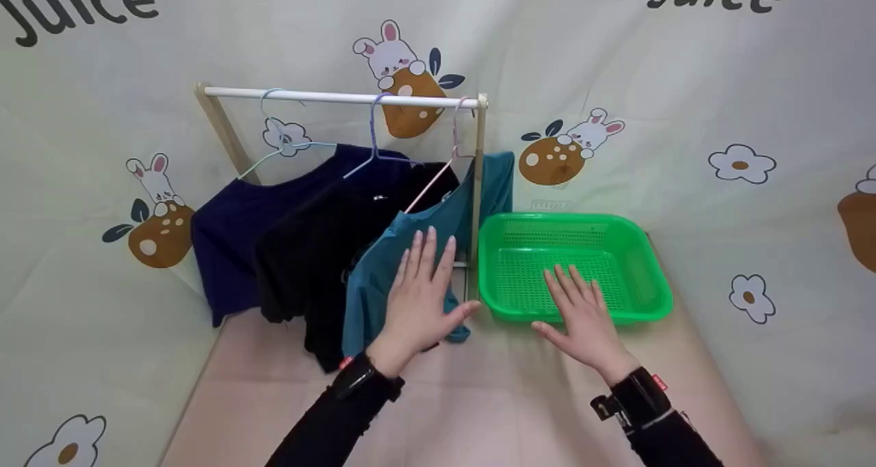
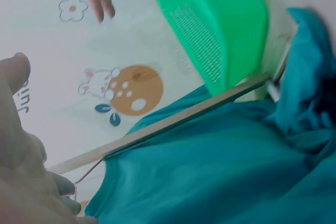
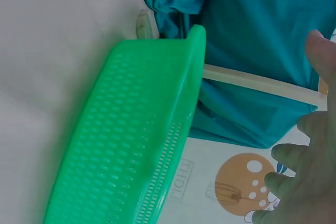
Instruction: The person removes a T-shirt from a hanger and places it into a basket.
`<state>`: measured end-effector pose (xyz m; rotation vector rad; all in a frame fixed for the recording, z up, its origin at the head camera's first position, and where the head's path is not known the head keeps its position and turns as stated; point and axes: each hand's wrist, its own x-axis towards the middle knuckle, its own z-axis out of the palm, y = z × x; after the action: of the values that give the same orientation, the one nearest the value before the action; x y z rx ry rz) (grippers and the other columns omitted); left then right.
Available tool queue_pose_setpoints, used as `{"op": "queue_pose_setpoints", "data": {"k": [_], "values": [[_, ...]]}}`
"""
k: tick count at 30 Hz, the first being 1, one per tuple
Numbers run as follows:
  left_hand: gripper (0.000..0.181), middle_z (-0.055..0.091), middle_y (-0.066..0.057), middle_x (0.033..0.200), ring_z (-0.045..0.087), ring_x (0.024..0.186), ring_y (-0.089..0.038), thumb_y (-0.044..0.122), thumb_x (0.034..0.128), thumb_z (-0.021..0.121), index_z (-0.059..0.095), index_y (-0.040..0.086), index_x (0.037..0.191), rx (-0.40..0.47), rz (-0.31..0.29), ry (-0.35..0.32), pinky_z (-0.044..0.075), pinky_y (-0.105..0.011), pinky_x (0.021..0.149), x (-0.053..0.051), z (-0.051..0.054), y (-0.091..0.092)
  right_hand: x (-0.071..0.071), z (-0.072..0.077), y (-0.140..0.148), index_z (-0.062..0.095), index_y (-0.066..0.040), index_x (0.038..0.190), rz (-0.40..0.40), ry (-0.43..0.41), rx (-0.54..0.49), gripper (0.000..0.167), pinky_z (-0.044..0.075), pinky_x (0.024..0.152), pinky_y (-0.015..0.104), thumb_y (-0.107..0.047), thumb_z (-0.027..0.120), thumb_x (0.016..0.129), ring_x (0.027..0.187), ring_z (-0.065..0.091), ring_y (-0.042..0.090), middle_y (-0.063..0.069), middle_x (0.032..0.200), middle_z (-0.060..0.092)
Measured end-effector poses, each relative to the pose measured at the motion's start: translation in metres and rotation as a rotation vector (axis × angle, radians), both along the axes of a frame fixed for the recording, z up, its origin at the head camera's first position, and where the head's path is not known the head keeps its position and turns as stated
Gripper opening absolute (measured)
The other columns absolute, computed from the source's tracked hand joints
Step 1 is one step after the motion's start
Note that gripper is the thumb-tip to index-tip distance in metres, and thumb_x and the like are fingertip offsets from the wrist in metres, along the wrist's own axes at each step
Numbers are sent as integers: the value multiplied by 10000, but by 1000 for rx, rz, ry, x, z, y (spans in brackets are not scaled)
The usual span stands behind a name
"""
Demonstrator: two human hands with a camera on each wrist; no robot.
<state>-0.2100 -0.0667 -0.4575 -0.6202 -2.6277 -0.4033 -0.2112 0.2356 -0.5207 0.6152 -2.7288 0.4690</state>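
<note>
Left grip and right grip extend straight-fingered.

basket: glossy plastic | garments: matt cloth | post: wood | rail: smooth

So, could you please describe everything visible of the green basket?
The green basket looks plastic: a rounded rectangle with perforated walls and floor and a smooth rim. It stands upright on the table, close to the right of the clothes rack; whether they touch is unclear. Nothing shows inside. The right hand hovers above its near side.
</note>
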Motion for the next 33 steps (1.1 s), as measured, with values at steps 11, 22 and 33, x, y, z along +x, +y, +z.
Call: {"op": "queue_pose_setpoints", "data": {"k": [11,22,33], "values": [[801,311,-225,1560,244,1463,-333,353,937,680,292,-28,1525,152,-2,188,261,-447,1148,-42,48,9,-16,-7,-8,350,31,1502,-34,3,-186,805,161,1151,548,-372,707,904,1400,331,416,245,1499,402],[680,426,-240,1483,410,1368,-350,288,968,641,361,-46,1489,214,104,91,301,-466,1127,-73,73,15,-20,-30,-28,426,61,1441,-48,13,-338,659,301,1077,599,-239,697,921,1311,424,466,287,1422,469],[527,587,-195,1310,594,1155,-326,216,1008,579,427,-25,1451,259,176,-43,499,-445,922,-104,92,26,-15,-45,-47,424,33,1453,-32,-78,-360,637,307,1081,586,-283,657,951,1318,416,466,268,1440,460]]}}
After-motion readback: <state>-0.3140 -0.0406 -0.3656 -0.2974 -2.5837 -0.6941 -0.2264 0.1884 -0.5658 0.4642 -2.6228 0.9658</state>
